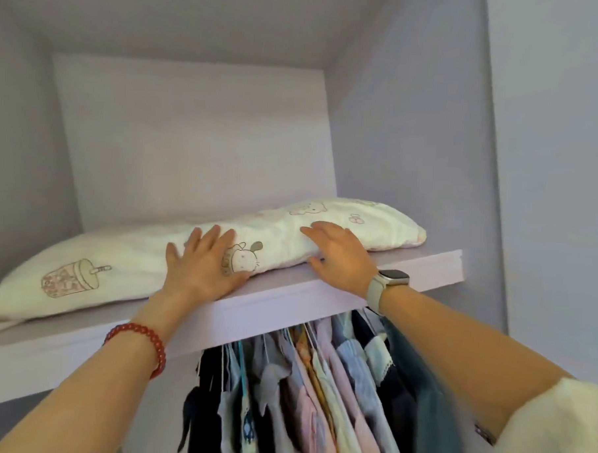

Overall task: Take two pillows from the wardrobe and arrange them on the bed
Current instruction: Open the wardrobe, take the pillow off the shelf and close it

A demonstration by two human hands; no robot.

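A cream pillow printed with cartoon animals and a drink cup lies flat along the top shelf of a lilac wardrobe. My left hand rests on the pillow's front edge near the middle, fingers spread, thumb at the shelf. My right hand lies on the pillow further right, fingers spread over its top, thumb under the front edge. Only this pillow shows; no bed is in sight.
Below the shelf hang several garments in pink, blue, dark and cream. The wardrobe's side wall rises on the right and its back panel stands behind the pillow. A red bead bracelet is on my left wrist, a watch on my right.
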